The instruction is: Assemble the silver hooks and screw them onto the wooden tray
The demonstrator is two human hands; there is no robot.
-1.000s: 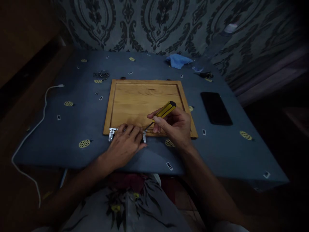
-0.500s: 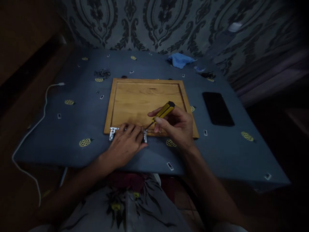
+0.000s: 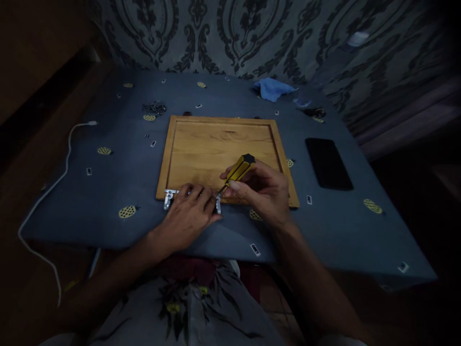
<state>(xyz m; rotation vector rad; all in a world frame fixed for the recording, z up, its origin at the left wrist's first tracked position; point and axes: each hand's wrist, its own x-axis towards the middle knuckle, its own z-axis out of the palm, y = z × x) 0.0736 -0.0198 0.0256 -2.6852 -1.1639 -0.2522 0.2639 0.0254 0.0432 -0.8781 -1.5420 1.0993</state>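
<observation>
Wooden panel (image 3: 219, 144), one, light brown with a raised frame: lay flat at the centre of the frame on the worktop (image 3: 342, 230), which wore a blue-grey cover printed with yellow pineapples.

Metal fittings, two, silver: sat along the panel's near edge, the left fitting (image 3: 167, 201) near its corner, the right fitting (image 3: 218, 206) at lower centre of the frame.

Screwdriver (image 3: 239, 170), one, yellow and black handle: slanted down to the left just right of centre, its tip at the right fitting; whether it was seated in a screw could not be told.

Right hand (image 3: 266, 192): its grip was closed on the screwdriver handle, thumb and fingers about the lower part.

Left hand (image 3: 190, 206): lay palm down between the fittings, fingers bent over the panel's near edge; whether its grip was closed on anything beneath could not be told.

Further items: black phone (image 3: 329, 163), flat, right of the panel; blue cloth (image 3: 273, 90), crumpled, upper right; small metal pieces (image 3: 154, 108), heaped, upper left of centre; white cable (image 3: 67, 166), trailing down the left side.
</observation>
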